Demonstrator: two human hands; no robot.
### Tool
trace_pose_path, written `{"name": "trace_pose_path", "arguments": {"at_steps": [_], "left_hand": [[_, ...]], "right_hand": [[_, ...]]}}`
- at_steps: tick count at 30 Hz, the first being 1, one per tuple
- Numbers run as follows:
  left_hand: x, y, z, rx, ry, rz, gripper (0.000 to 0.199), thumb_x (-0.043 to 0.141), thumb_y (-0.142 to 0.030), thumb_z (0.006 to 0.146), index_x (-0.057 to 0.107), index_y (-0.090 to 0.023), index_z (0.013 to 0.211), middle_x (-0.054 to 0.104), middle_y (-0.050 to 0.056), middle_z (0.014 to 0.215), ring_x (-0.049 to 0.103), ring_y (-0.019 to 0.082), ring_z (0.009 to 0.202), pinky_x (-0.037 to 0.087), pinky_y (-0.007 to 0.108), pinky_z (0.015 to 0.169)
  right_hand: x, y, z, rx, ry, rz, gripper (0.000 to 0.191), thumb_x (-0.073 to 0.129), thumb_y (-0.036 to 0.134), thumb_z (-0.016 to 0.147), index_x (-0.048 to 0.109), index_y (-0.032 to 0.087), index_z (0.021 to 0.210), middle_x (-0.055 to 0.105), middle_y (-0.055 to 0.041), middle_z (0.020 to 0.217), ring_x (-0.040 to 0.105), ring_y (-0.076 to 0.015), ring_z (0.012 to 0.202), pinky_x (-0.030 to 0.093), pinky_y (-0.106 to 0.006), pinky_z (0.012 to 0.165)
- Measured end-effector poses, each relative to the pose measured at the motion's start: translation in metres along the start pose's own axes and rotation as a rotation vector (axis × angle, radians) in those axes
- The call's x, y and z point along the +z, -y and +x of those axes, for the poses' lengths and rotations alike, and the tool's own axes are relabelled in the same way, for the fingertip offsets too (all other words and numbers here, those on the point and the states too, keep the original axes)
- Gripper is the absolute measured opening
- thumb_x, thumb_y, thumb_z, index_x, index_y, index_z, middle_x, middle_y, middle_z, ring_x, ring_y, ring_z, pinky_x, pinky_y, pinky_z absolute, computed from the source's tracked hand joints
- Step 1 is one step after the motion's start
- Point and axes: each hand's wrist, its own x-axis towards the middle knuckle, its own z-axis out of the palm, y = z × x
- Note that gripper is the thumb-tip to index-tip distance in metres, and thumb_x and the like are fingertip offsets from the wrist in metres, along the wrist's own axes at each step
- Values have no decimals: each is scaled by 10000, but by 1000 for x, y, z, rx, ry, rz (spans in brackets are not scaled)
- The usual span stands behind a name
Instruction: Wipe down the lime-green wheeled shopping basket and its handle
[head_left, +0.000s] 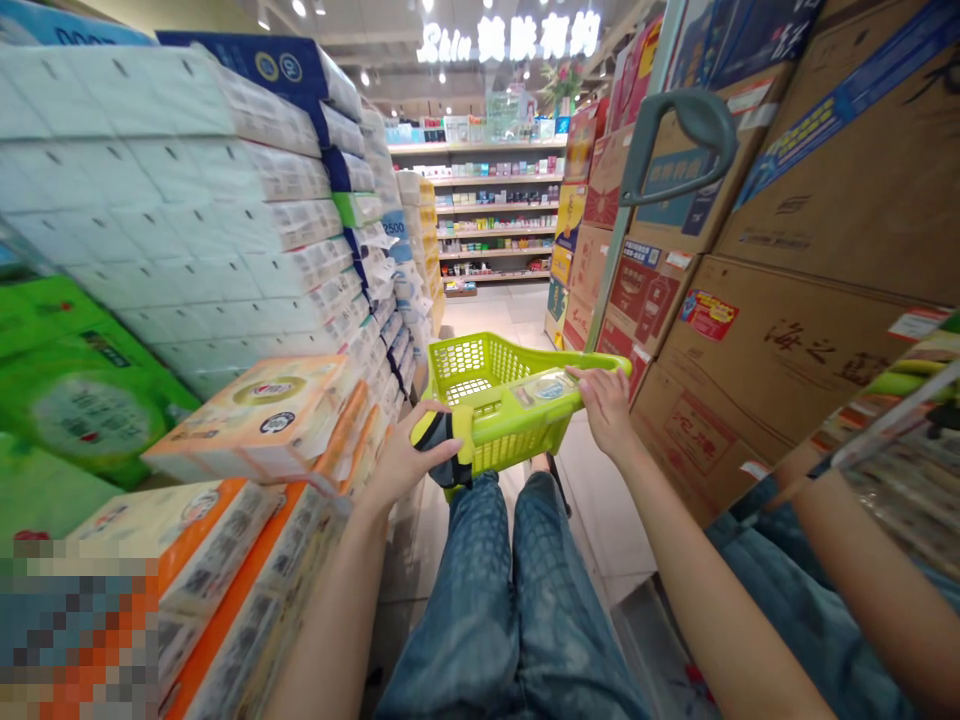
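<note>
Left hand [405, 458] and right hand [606, 408], both yours, grip one lime-green plastic basket [501, 405] out in front of you, the only basket you hold. Your left hand curls around the near-left edge, fingers closed over a black-and-yellow strip [442, 445] whose nature is hard to make out. Your right hand wraps the basket's right rim from above, fingers bent down over it. Both forearms reach forward and inward from the bottom of the view, and your elbows are cut off.

Below the basket you see your two legs [480, 600] in patterned blue denim, with the floor tiles [600, 510] beside them. A pile of orange-trimmed tissue packs [247, 425] stands just left of your left hand, with white tissue bales [187, 200] stacked high behind it and green-wrapped packs [75, 390] lower down; there are too many to count. Stacked cardboard cartons [787, 350] wall off your right side, and a grey-green cart handle [675, 130] rises in front of them.

At the lower right, one bare forearm [877, 590] belongs to someone else in denim, its hand out of clear view. A pixelated patch [75, 630] hides the lower-left corner. Far ahead, shelves [487, 210] of small goods stand under a lit sign [510, 40].
</note>
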Motion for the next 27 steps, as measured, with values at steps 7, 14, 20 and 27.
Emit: {"name": "trace_pose_path", "arguments": {"at_steps": [7,14,20,27], "left_hand": [[13,-7,-1,-1,-19,-13,451,736,-510,747,578,-251,1081,634,-18,954,619,190,853,494,288,749],[6,3,4,-4,-14,-79,461,746,-503,732,576,-252,1080,644,-24,924,619,189,840,489,281,731],[4,3,3,12,-74,-64,440,721,-500,750,586,-246,1082,657,-10,979,631,204,912,500,298,783],[15,-4,-8,110,-159,-43,452,693,-502,790,590,-220,1128,637,50,1210,587,253,1182,450,399,1039]], "right_hand": [[3,-13,4,36,5,30,504,218,425,1046,633,290,1297,662,-53,1164,533,-231,1208,185,-515,1179],[7,-7,4,37,25,-25,498,209,400,1045,624,301,1301,657,-46,1209,511,-234,1242,169,-514,1186],[9,-3,2,47,20,24,479,220,391,1044,623,288,1283,644,-45,1236,486,-232,1273,140,-519,1198],[6,-7,0,28,-31,65,472,245,416,1038,657,288,1232,665,-44,1221,503,-237,1273,142,-533,1203]]}}
